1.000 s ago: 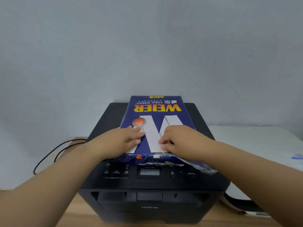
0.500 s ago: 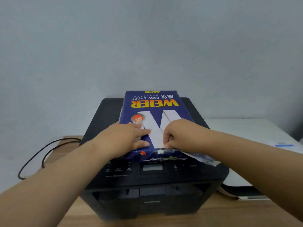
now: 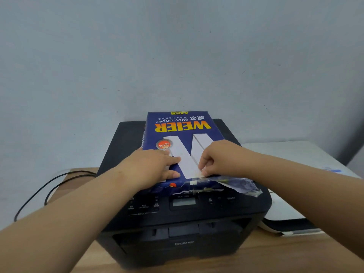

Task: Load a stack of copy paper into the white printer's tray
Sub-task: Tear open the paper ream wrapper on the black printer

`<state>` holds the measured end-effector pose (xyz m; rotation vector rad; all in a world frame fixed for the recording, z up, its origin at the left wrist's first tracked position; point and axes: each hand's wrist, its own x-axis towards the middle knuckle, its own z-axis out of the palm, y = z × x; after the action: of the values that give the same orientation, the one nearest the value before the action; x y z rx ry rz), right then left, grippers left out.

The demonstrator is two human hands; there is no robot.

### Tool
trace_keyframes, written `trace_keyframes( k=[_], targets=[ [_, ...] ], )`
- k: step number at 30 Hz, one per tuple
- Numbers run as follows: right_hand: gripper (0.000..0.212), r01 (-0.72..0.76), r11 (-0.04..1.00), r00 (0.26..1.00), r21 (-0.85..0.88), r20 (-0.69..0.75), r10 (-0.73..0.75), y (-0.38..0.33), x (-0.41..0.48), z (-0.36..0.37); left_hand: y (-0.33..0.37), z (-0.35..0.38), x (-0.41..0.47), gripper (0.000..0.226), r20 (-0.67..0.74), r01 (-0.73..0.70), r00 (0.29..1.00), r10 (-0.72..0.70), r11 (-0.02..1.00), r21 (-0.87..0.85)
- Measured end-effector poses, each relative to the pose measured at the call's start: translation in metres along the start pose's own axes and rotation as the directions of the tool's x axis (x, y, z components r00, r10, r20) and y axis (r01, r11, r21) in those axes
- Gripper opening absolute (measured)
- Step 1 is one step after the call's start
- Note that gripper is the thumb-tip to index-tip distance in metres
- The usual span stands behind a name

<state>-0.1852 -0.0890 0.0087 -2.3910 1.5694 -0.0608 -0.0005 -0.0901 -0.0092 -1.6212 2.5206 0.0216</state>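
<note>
A blue wrapped ream of WEIER copy paper [image 3: 181, 127] lies flat on top of a black printer [image 3: 183, 243]. Its near end is torn open, and loose wrapper [image 3: 238, 184] hangs over the control panel. My left hand [image 3: 151, 168] lies palm down on the ream's near left part and holds it. My right hand [image 3: 220, 158] is curled, with its fingertips pinching the wrapper at the near edge. The white printer [image 3: 291, 154] stands to the right of the black one, partly hidden behind my right arm. Its tray is not visible.
Both printers stand on a wooden table [image 3: 295, 255] against a pale wall. A black cable [image 3: 39, 190] loops over the table's left edge. The black printer's display [image 3: 184, 201] faces me below the ream.
My right hand's fingers have curled down to the ream's near edge and pinched the wrapper. My left hand has shifted slightly on the ream. The ream stays on the black printer.
</note>
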Motion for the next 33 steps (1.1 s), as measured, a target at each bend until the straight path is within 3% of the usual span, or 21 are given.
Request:
trace_keyframes(
  k=[3,7,12,19,25,29,33],
  targets=[
    [0.022,0.015,0.994,1.0,-0.11,0.014,-0.014,-0.005,0.0,0.008,0.001,-0.001,-0.002,0.05,-0.001,0.002,1.0,-0.002,1.0,0.006],
    [0.045,-0.011,0.975,0.999,-0.223,0.037,0.019,-0.014,0.0,0.007,0.002,-0.003,-0.003,0.05,0.007,0.019,1.0,-0.019,1.0,0.005],
    [0.04,-0.026,0.978,0.994,-0.209,0.1,0.048,-0.011,0.006,0.004,0.003,-0.005,-0.004,0.05,0.014,0.026,1.0,-0.026,1.0,-0.011],
    [0.027,0.125,0.964,0.974,-0.233,0.216,-0.074,-0.003,0.01,-0.003,0.003,-0.007,-0.004,0.048,0.027,0.033,0.999,-0.033,0.999,0.0],
    [0.014,0.154,0.985,0.974,-0.083,0.181,-0.137,0.003,-0.007,-0.014,-0.002,-0.005,0.0,0.051,0.024,0.026,0.999,-0.026,1.0,-0.014],
    [0.007,0.138,0.989,0.989,0.058,0.038,-0.14,0.004,-0.013,0.001,-0.004,-0.005,0.002,0.053,0.025,0.039,0.999,-0.038,0.998,-0.047],
    [0.017,0.113,0.984,0.985,0.14,-0.144,-0.093,0.002,-0.019,0.016,-0.005,-0.006,0.002,0.054,0.009,0.038,0.999,-0.038,0.999,-0.039]
  ],
)
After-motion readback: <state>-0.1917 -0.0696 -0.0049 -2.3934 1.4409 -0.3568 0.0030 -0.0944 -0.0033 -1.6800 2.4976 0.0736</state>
